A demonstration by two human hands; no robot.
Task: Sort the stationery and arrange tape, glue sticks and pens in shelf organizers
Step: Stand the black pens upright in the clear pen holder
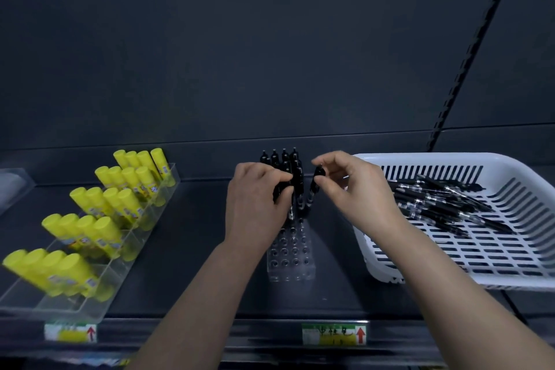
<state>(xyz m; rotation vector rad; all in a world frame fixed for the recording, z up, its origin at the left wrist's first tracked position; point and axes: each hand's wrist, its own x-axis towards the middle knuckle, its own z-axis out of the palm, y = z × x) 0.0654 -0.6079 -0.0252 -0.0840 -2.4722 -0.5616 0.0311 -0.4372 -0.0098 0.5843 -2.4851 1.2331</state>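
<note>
A clear acrylic pen holder (289, 261) with rows of round holes stands mid-shelf. Several black pens (286, 156) stand upright in its far rows. My left hand (255, 201) grips a black pen at the holder's left side, fingers curled round it. My right hand (357, 189) pinches the top of another black pen (313, 189), which leans with its tip down near the holder's holes. A white slotted basket (510, 276) on the right holds several loose black pens (444, 204). Yellow glue sticks (99, 228) fill a clear tiered organizer at the left.
The clear glue organizer (99, 300) runs diagonally from the front left to the back. A clear empty tray (12, 186) sits at the far left. Price labels (333, 334) hang on the shelf's front edge. The dark back panel rises behind.
</note>
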